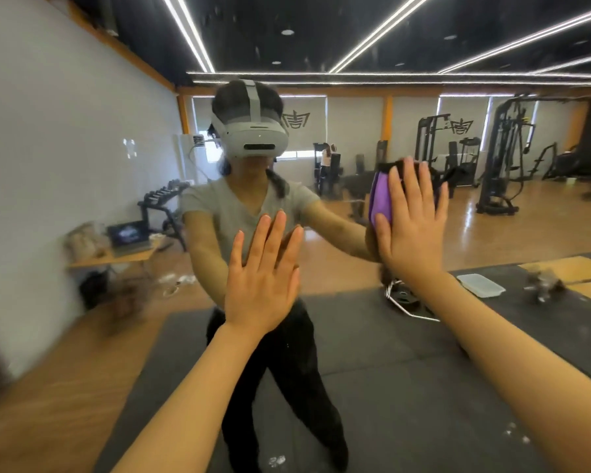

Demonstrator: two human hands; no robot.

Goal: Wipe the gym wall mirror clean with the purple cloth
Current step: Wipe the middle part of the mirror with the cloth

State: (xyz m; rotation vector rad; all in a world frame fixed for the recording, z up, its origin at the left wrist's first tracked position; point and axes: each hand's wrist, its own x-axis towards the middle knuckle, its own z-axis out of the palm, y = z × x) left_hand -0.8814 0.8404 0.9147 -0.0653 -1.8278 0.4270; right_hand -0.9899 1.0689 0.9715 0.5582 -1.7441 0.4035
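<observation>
Gym floor reflected across the whole wall mirror [82, 131]: wood flooring, dark rubber mats [406, 370], LED strip lights [372, 32] on a black ceiling, cable machines [505, 151] far right, dumbbell rack [164, 199] and a small table with a laptop [130, 235] on the left. Person's reflection stands centre, grey tee, black trousers, headset on. Left hand [263, 281] is flat against the glass, fingers straight and slightly spread, nothing in it, meeting its own reflection. Right hand [411, 220] is up higher and to the right, also flat with fingers extended, palm pressing the purple cloth [379, 196] onto the mirror. Cloth is sandwiched between palm and glass; only a purple edge sticks out on the thumb side, with a dark bit showing above the fingertips, can't tell if that's cloth or reflection. Both forearms reach in from the bottom edge. White shallow tray [480, 285] and a barbell plate [406, 297] sit on the mat in the reflection, right of the hands. Smudges and white specks visible low on the glass.
</observation>
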